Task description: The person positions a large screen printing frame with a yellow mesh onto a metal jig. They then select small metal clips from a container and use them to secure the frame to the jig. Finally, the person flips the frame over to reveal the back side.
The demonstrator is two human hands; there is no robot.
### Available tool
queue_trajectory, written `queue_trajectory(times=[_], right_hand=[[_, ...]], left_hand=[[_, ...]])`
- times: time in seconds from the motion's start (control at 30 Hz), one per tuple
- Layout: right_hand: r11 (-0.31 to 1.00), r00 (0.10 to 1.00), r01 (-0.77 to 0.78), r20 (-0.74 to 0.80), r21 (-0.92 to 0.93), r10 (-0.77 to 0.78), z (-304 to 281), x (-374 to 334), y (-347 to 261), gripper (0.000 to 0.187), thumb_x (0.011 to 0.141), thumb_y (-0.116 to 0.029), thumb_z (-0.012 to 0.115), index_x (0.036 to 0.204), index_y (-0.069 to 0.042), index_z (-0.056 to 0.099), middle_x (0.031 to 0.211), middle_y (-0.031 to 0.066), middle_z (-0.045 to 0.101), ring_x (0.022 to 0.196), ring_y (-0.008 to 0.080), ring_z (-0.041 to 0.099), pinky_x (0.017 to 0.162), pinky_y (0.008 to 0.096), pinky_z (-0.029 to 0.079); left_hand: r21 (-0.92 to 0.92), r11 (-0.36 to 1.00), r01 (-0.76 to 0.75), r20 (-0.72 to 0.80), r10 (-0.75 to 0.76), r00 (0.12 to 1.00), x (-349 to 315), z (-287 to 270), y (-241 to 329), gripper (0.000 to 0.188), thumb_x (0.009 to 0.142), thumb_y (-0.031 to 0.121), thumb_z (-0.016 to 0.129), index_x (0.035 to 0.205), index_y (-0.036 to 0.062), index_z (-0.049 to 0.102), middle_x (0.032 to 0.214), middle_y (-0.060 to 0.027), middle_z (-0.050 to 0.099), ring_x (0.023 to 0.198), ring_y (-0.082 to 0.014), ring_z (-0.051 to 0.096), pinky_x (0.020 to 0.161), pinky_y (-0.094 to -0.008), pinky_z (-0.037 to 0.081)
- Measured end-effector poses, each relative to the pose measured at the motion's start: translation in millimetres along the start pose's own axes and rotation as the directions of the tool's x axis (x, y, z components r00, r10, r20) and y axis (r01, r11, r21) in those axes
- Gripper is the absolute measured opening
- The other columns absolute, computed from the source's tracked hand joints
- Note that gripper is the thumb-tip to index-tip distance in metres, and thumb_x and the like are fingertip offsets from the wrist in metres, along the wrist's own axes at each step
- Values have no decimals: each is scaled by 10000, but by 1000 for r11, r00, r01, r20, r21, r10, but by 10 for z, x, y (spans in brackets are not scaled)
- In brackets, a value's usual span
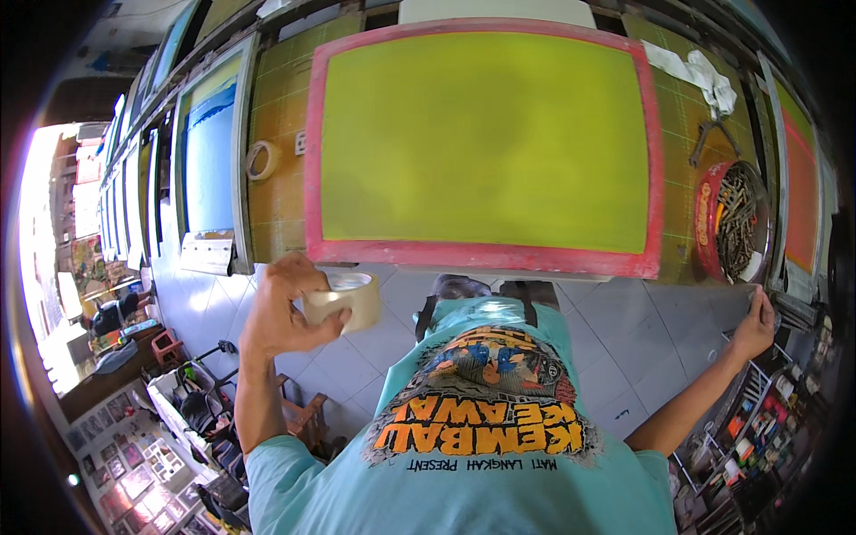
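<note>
My left hand (pixel 290 308) is wrapped round a wide roll of clear packing tape (pixel 364 303), held before the near left corner of a screen-printing frame (pixel 481 254). That frame has a pink-red border and a yellow-green mesh (pixel 486 134), and lies flat on the table. Far out to the right, my right hand (pixel 756 325) is pinched, fingertips together, just in front of a round red tin (pixel 713 223) full of screws or bolts. A faint see-through strip seems to run along the frame's near edge between the hands; the pinched end is too small to see clearly.
A second tape roll (pixel 262 160) lies on the table left of the frame. Pliers (pixel 713 138) and a crumpled white cloth (pixel 709 80) lie at the right. More printing frames (pixel 209 152) stand to the left. Tiled floor (pixel 624 330) shows below the table edge.
</note>
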State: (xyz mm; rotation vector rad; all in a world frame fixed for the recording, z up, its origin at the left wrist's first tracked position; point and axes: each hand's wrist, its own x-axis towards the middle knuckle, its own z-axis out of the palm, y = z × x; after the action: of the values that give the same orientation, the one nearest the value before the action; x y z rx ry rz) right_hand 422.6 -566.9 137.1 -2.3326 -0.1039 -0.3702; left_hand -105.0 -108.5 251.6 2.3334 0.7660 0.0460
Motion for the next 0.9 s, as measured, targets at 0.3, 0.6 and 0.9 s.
queue_trajectory(times=[0.3,0.6,0.9], right_hand=[[918,997,-40,-41,395,61,-354,0,209,377,1009,-200,635,1279,64,643,1262,136,675,1158,210,636,993,305,495],[811,985,105,-174,576,-4,-682,251,56,587,1036,-324,562,1417,109,457,1530,248,401,1395,341,446,1181,443,383],[802,998,50,3,596,-64,17,-199,465,513,1059,-270,495,1437,76,467,1541,193,422,1395,313,457,1199,436,329]], left_hand=[[541,825,-163,-603,516,608,-428,-778,271,337,668,258,771,594,50,517,565,-92,537,532,-266,509,606,-353,444],[955,244,-171,-95,793,602,-1256,-1563,-222,257,719,164,799,802,12,610,768,-95,623,714,-244,587,736,-348,483],[176,918,355,-967,95,235,-1490,-1633,-1907,287,770,69,828,1010,-26,703,971,-99,710,897,-222,665,865,-343,523]])
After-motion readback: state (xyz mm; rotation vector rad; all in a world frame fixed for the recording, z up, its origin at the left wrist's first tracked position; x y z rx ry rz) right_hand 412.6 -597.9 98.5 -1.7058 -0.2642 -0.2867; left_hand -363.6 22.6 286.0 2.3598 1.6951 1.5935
